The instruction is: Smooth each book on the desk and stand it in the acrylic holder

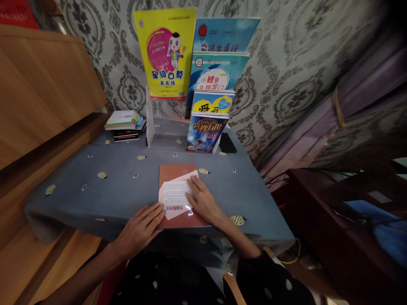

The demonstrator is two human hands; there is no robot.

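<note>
Head view. A thin brown book [173, 171], bearing a tilted pale panel of print, lies flat at the near edge of the cloth-covered counter [124, 192]. The left hand [143, 226], fingers extended and unclenched, rests along the book's left edge; the right hand [203, 201], likewise unclenched, lies spread over its right side. Beyond stand a yellow book [167, 55] and, to its right, a blue-purple book [206, 132]; a small book stack [121, 120] lies farther left.
</note>
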